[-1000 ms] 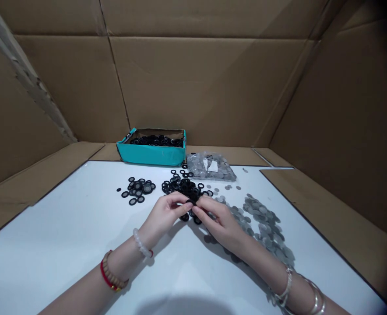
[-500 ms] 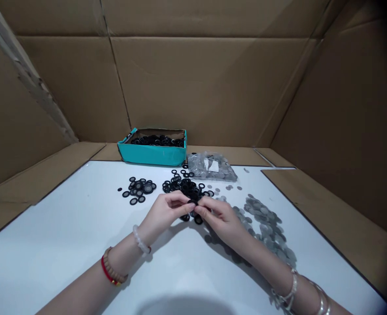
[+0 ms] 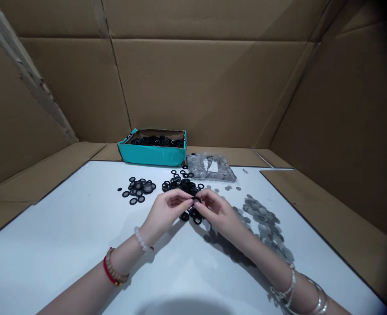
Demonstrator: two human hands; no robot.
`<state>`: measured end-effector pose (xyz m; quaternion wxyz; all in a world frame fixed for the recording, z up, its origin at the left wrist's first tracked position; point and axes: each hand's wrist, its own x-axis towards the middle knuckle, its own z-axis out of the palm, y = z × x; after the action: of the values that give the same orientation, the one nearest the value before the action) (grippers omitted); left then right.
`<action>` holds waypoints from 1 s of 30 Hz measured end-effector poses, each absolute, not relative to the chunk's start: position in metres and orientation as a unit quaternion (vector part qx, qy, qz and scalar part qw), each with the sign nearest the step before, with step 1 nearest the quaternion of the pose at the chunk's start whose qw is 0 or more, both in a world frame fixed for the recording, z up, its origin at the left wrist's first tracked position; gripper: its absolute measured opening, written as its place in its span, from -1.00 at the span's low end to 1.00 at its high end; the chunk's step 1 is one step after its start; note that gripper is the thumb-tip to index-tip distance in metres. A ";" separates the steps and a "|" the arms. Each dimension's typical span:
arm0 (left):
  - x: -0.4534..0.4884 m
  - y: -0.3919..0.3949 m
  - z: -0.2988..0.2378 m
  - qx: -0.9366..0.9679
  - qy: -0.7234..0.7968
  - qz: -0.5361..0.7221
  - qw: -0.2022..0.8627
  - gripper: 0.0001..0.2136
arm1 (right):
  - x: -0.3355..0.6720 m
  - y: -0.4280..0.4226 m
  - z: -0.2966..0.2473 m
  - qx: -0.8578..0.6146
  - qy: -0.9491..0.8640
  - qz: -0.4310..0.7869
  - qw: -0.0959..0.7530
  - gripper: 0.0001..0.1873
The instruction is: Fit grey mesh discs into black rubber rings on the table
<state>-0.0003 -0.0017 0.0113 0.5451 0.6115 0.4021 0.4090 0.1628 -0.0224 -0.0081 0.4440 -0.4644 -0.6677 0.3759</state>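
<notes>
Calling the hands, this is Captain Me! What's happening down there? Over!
Left hand and right hand pinching a black rubber ring. Loose black rings just ahead of the fingers. Silver discs off to the right, not blocking.

Hands (image 3: 164, 211) pinching a black ring (image 3: 197, 199), teal box (image 3: 152, 156) beyond

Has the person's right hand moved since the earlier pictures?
Yes: the right hand has shifted slightly up the view, toward the teal cardboard box at the table's far edge, which serves as the fixed reference.
</notes>
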 end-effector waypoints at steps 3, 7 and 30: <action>0.000 -0.003 0.009 0.641 0.399 0.415 0.509 -0.87 | 0.161 -0.022 -0.010 -0.469 -0.666 0.361 0.454 -0.84; 0.001 -0.005 0.009 0.638 0.406 0.414 0.507 -0.87 | 0.159 -0.022 -0.010 -0.473 -0.643 0.378 0.469 -0.81; 0.003 -0.010 0.005 0.690 0.391 0.403 0.457 -0.90 | 0.161 -0.017 -0.011 -0.475 -0.644 0.420 0.428 -0.81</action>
<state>0.0027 -0.0100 0.0050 0.4571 0.6902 0.3906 0.4027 0.1610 -0.0174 -0.0113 0.4285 -0.4748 -0.6441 0.4196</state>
